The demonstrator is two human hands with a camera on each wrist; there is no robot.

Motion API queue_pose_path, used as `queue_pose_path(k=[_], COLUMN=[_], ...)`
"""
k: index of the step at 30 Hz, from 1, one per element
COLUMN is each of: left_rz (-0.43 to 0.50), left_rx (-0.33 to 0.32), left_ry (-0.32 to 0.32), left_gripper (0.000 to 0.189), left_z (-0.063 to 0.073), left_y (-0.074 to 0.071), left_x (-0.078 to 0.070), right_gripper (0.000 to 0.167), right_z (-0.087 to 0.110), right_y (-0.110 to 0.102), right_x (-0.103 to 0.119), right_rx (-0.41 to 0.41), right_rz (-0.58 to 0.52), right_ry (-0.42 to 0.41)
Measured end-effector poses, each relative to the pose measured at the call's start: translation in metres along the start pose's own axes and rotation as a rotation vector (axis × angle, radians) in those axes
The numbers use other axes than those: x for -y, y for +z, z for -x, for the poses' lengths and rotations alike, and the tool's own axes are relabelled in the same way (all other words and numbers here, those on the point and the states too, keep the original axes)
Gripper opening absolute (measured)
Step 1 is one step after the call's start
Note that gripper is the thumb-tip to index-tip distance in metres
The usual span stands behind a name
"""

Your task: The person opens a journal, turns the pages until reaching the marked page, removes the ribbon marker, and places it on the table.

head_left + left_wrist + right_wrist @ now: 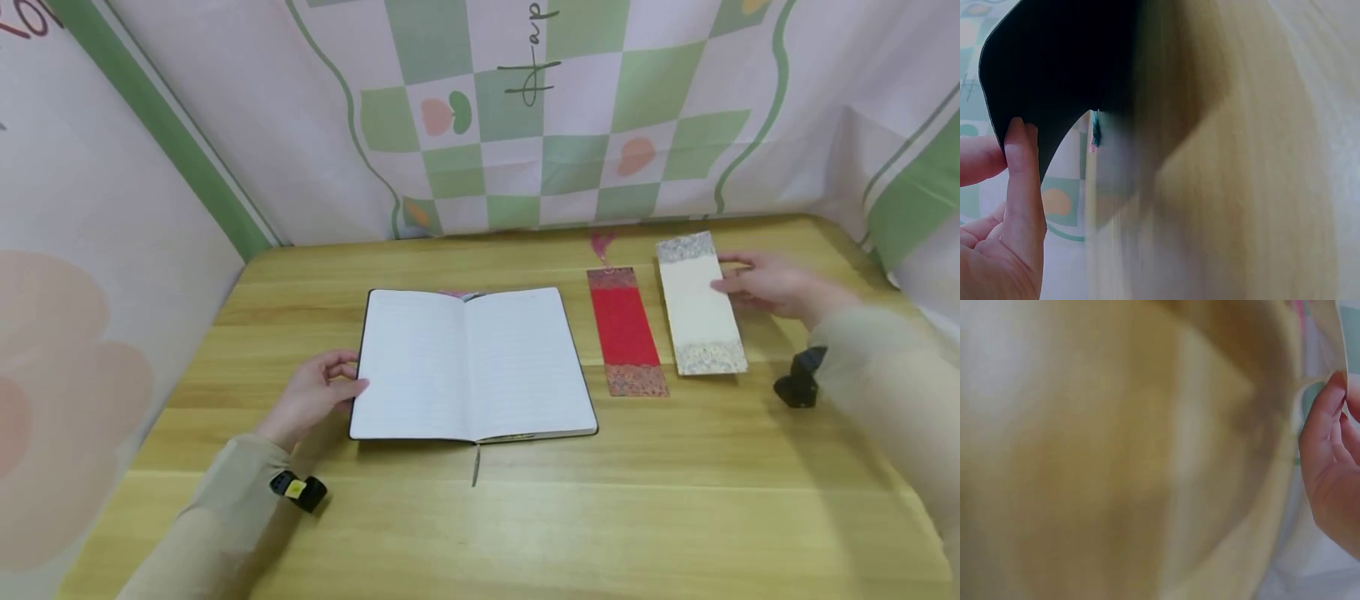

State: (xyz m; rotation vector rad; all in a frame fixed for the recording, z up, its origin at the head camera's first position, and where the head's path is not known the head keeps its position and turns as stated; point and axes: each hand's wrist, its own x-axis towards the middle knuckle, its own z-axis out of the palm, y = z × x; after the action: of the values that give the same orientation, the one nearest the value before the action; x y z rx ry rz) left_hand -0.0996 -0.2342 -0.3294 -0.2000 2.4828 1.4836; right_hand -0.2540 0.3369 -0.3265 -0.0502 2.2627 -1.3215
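Right hand (768,285) pinches cream card (701,304) near far-right corner of wooden surface (637,508) | long axis toward far edge, leaning left | left hand (311,396) pinches open notebook (412,367)

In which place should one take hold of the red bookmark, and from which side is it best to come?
Probably pinch the patterned near end of the red bookmark, coming from the person's side. It looks thin and flat, so a corner may need lifting first. The tassel is at the far end; the notebook and cream bookmark flank its long edges.
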Motion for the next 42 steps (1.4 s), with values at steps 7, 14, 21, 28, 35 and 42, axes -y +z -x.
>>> queue_pose_path(k=[7,14,21,28,35,42], left_rz=[-0.005,-0.014,-0.015,-0.022,-0.021,-0.021], left_rx=[0.005,0.004,0.007,0.011,0.008,0.009], left_ry=[-0.008,-0.021,-0.037,-0.041,-0.044,-0.023], left_gripper=[0.05,0.05,0.051,0.052,0.052,0.051], left_z=[-0.001,0.001,0.001,0.0,0.0,0.0], left_y=[0.001,0.001,-0.001,0.0,-0.001,0.0], left_x=[0.0,0.002,0.003,-0.001,0.0,-0.001], right_gripper=[0.08,0.077,0.07,0.062,0.059,0.055], right_z=[0.002,0.001,-0.003,-0.003,0.0,0.0], right_y=[0.006,0.018,0.034,0.037,0.034,0.048], right_x=[-0.021,-0.022,-0.009,-0.003,-0.003,0.013], right_rx=[0.058,0.017,-0.138,-0.241,-0.285,-0.282], right_rz=[-0.017,0.026,0.173,0.354,0.344,0.283], right_ry=[0.049,0.031,0.02,-0.007,-0.033,-0.094])
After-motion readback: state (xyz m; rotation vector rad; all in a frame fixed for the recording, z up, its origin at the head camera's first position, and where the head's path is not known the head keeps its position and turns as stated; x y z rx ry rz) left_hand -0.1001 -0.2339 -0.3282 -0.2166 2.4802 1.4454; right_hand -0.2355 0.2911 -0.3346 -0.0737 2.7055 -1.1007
